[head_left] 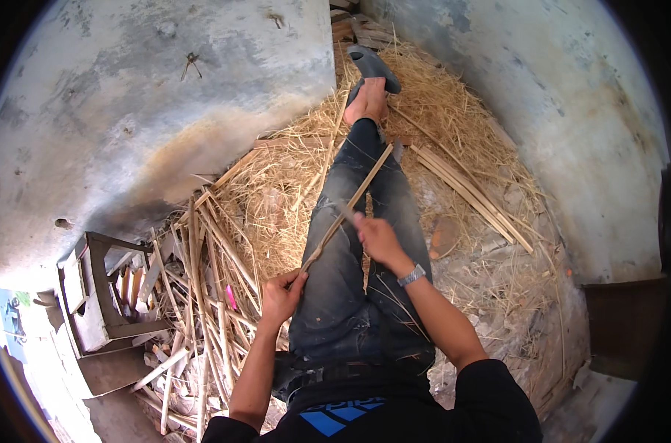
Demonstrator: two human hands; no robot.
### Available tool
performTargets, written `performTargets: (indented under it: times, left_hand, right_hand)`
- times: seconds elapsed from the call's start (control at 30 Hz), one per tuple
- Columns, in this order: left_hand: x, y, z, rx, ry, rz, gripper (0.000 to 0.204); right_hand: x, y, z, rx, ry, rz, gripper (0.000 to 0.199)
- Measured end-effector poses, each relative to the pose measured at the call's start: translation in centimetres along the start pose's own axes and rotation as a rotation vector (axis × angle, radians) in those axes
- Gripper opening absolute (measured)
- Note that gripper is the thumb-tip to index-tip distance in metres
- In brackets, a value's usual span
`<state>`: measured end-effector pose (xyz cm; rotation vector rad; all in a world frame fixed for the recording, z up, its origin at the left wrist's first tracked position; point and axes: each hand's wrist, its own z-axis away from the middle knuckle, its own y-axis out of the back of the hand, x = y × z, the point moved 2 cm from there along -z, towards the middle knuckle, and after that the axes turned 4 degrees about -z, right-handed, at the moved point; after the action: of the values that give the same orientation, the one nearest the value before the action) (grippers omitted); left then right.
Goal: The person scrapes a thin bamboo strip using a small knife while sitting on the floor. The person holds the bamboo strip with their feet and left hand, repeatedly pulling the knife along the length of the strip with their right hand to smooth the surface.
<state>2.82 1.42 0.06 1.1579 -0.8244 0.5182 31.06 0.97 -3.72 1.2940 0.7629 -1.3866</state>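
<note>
Across my legs lies a long, pale bamboo strip, slanting from lower left to upper right. My left hand is closed around its near end, beside a darker knot along the strip. My right hand, with a metal-banded watch at the wrist, is closed on what looks like a knife. Its greyish blade is smeared by motion and meets or crosses the strip near its middle; whether it touches cannot be told. The handle is hidden in my fist.
Long bamboo sticks are heaped on my left, by a wooden frame. Several split strips lie on my right. Straw-like shavings cover the ground around my outstretched legs and dark sandals. Worn walls stand on both sides.
</note>
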Motion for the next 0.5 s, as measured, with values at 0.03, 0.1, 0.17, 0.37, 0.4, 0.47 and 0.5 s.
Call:
performTargets:
  times: [0.03, 0.1, 0.17, 0.37, 0.4, 0.47, 0.5]
  left_hand:
    - [-0.7, 0.0, 0.4, 0.022, -0.032, -0.044, 0.025]
    - [-1.3, 0.2, 0.9, 0.025, -0.038, -0.06, 0.025]
    - [-1.3, 0.2, 1.2, 0.001, 0.019, 0.003, 0.024]
    - [-0.6, 0.3, 0.6, -0.092, 0.052, 0.039, 0.023]
    - [-0.6, 0.2, 0.4, -0.082, 0.034, 0.023, 0.022]
    - [-0.6, 0.0, 0.0, -0.06, -0.001, -0.009, 0.022]
    - [-0.6, -0.1, -0.4, -0.062, 0.0, -0.017, 0.022]
  right_hand:
    - [-0.2, 1.0, -1.2, 0.1, 0.077, 0.101, 0.063]
    - [-0.2, 2.5, -3.2, 0.227, 0.152, 0.19, 0.062]
    - [-0.2, 3.4, -4.6, 0.273, 0.157, 0.172, 0.061]
    - [0.1, 0.5, -3.9, 0.299, 0.189, 0.343, 0.056]
    - [0.4, -0.2, -3.3, 0.294, 0.21, 0.358, 0.055]
    - [0.8, -1.2, -2.0, 0.18, 0.174, 0.38, 0.054]
    - [0.1, -1.6, -1.4, 0.119, 0.156, 0.391, 0.053]
